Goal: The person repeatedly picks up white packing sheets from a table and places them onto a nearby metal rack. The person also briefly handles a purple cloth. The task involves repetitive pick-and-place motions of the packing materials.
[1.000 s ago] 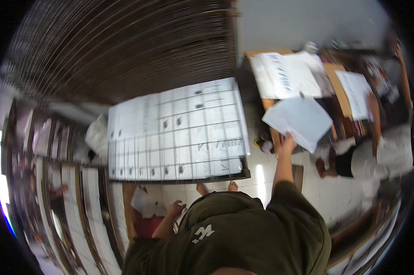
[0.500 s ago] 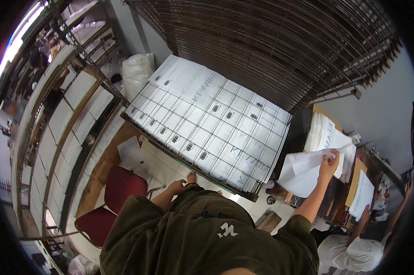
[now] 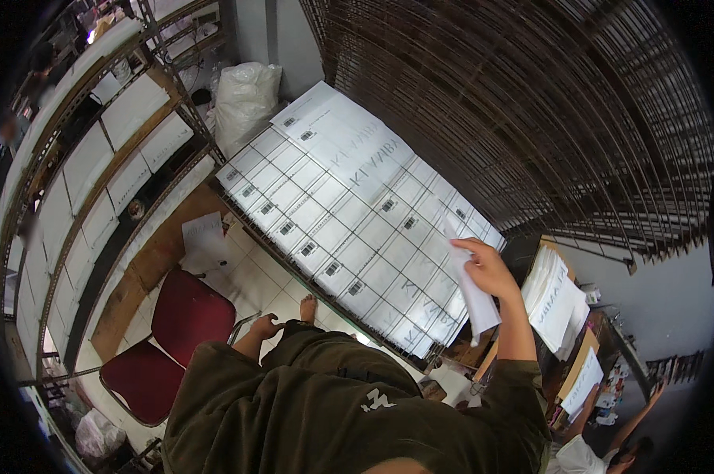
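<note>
Sheet point(image 3: 475, 304), white and thin, pinched between thumb and fingers of right hand point(image 3: 490, 268), above right end of wire rack point(image 3: 343, 306). Seen almost from its edge, bending softly; gripped by this hand alone, maybe for letting the rest hang free, without creasing. Cannot tell whether touching the wires or not. Left hand point(image 3: 264, 328) low beside the waist, holding nothing visible, fingers loosely bent and apart from thumb, near red chair point(image 3: 191, 312). Under the wires, white marked sheets point(image 3: 302, 209) laid flat side by side, likely for keeping each one smooth. Behind, upper wire racks point(image 3: 523, 103) lifted steeply, presumably for leaving this level open. At right, stacked sheets point(image 3: 548, 304), put close, probably for easy reach.
</note>
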Demonstrator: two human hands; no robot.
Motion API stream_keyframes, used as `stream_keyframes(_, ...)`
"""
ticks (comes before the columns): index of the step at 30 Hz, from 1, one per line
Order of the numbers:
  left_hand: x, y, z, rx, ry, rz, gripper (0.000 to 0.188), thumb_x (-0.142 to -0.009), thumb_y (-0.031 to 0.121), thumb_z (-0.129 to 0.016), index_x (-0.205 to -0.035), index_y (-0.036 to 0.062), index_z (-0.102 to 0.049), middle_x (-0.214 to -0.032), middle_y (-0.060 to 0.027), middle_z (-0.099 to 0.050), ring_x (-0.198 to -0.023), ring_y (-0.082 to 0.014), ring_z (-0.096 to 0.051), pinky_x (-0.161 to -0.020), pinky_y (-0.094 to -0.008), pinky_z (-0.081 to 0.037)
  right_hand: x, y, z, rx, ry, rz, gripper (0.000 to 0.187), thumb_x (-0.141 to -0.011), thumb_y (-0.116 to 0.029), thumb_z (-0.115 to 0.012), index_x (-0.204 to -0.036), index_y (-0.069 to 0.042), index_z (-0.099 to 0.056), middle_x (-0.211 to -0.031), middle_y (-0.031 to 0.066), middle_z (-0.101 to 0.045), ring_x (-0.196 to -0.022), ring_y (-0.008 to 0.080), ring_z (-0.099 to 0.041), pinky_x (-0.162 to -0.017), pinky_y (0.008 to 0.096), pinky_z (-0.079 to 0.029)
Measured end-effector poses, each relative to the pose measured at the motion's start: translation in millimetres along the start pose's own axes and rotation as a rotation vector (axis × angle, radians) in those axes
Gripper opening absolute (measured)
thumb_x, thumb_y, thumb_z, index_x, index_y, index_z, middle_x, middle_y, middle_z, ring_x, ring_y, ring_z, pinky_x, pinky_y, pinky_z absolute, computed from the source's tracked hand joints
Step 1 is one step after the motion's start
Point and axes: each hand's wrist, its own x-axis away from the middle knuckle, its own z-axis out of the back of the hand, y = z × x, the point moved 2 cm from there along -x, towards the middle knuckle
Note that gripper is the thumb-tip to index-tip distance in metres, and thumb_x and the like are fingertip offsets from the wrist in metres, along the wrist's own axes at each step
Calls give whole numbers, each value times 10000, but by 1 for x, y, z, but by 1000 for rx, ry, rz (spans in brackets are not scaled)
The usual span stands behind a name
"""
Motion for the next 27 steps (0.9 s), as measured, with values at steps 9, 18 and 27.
stream_keyframes(9,-21,-8,25,128,-29,103,598,-729,492,-611,-1146,69,-538,-1014,-173,-616,-1004,-305,-561,-870,-383,-437,-131,-101,-9,71,-7,347,546,-659,92,-406,-1188,2,-505,-1219,192,-490,-1118,305,-492,-890,298,-412)
stream_keyframes(18,-31,-5,68,139,-35,98,583,-742,476,-599,-1146,60,-533,-943,-158,-640,-941,-301,-589,-840,-373,-451,-218,98,-62,-607,571,-36,601,-711,116,-406,-1275,-86,-458,-921,39,-578,-543,35,-397,-478,188,-338)
stream_keyframes(27,-3,-58,97,49,-40,252,606,-757,504,-570,-1168,62,-526,-1069,-165,-599,-1013,-320,-557,-876,-397,-436,-295,237,-147,-824,792,-263,612,-739,90,-461,-1319,-90,-382,-710,16,-511,-525,64,-401,-486,205,-366)
